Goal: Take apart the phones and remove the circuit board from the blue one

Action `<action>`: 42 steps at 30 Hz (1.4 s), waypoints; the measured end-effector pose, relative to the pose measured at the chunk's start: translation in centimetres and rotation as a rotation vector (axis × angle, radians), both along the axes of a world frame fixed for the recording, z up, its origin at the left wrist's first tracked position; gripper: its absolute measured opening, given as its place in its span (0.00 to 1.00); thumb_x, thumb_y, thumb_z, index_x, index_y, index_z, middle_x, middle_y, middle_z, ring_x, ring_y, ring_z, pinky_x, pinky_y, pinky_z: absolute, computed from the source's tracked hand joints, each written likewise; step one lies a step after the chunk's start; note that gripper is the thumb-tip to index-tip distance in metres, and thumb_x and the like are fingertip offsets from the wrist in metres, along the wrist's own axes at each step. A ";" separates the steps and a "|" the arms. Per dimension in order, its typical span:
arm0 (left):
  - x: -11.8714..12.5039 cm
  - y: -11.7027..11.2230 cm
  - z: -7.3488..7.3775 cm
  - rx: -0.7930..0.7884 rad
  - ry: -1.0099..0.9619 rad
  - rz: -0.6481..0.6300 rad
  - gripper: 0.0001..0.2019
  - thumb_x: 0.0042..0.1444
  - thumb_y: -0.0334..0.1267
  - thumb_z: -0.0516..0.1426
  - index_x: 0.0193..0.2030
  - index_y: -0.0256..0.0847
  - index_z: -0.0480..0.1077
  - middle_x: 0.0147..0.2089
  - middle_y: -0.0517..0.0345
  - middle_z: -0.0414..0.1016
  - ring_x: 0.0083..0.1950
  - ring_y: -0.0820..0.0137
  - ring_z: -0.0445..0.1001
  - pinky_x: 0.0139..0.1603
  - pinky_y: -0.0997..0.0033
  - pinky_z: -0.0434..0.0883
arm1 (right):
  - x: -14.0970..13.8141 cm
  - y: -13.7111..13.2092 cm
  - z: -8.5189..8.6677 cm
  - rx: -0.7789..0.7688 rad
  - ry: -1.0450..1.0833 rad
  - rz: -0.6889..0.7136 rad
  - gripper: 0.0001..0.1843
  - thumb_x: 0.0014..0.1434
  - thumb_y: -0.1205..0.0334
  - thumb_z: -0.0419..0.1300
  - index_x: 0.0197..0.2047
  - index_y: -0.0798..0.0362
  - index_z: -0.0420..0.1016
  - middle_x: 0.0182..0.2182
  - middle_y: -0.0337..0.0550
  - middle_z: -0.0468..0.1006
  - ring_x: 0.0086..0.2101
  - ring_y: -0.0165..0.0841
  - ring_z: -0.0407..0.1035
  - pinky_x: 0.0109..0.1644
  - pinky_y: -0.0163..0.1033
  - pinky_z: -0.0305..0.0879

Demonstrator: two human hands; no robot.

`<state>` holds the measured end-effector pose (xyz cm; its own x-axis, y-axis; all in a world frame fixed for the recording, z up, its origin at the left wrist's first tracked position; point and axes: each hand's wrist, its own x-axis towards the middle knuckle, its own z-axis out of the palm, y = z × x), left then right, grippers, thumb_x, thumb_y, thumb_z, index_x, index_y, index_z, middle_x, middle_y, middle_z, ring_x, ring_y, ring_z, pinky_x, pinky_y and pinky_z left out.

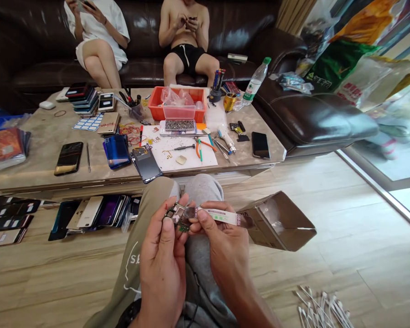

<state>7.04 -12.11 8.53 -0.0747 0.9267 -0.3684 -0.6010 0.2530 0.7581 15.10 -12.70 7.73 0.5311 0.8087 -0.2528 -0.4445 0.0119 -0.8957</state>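
A: State the grip condition.

B: Lower centre of the frame: left hand [164,264] pinches a small metal-framed component [178,215] by its edges, which leaves its face exposed. Right hand [225,248] grips a flat labelled strip [222,217] at the component's right side.

A: Why above the lap?

B: Probably for close viewing; the tools [205,146] lie on the table [48,150], upper centre.
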 end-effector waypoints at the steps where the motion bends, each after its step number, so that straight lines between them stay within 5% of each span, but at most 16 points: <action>1: 0.0 0.0 0.0 -0.005 -0.003 -0.003 0.14 0.60 0.44 0.68 0.52 0.48 0.82 0.57 0.50 0.85 0.47 0.66 0.86 0.45 0.75 0.82 | 0.0 0.0 -0.1 0.016 -0.021 -0.018 0.08 0.56 0.58 0.74 0.38 0.48 0.81 0.28 0.37 0.84 0.23 0.30 0.76 0.28 0.35 0.77; 8: -0.2 0.1 -0.3 -0.009 0.005 -0.058 0.15 0.62 0.43 0.66 0.55 0.48 0.80 0.58 0.49 0.84 0.47 0.67 0.86 0.46 0.73 0.82 | 0.0 -0.3 -1.1 0.059 -0.160 -0.073 0.04 0.59 0.61 0.72 0.38 0.47 0.82 0.32 0.36 0.85 0.26 0.28 0.77 0.32 0.33 0.77; 21: -0.3 0.4 -0.4 0.018 0.045 -0.089 0.15 0.65 0.45 0.64 0.56 0.49 0.79 0.63 0.49 0.81 0.56 0.64 0.83 0.46 0.74 0.81 | 1.2 0.2 -0.6 -0.047 -0.104 0.075 0.08 0.54 0.58 0.73 0.37 0.50 0.83 0.31 0.41 0.86 0.24 0.35 0.79 0.31 0.39 0.80; 36: 0.7 0.7 -0.9 0.045 0.022 -0.097 0.15 0.64 0.45 0.64 0.56 0.46 0.77 0.60 0.47 0.83 0.48 0.66 0.85 0.42 0.74 0.81 | 0.5 -0.3 -0.7 -0.100 -0.040 0.039 0.09 0.55 0.55 0.72 0.38 0.49 0.81 0.28 0.41 0.84 0.28 0.39 0.79 0.36 0.46 0.79; 42: -0.5 1.0 -1.8 0.146 0.227 -0.205 0.15 0.68 0.46 0.60 0.58 0.49 0.78 0.59 0.51 0.83 0.56 0.62 0.82 0.46 0.70 0.80 | 0.6 -0.2 -0.4 -0.064 -0.076 0.034 0.07 0.54 0.58 0.73 0.36 0.48 0.82 0.28 0.39 0.84 0.24 0.35 0.77 0.31 0.41 0.78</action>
<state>6.53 -11.09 6.75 0.0535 0.9727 -0.2259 -0.3602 0.2298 0.9041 15.68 -12.89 7.31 0.5236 0.8097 -0.2650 -0.3746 -0.0606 -0.9252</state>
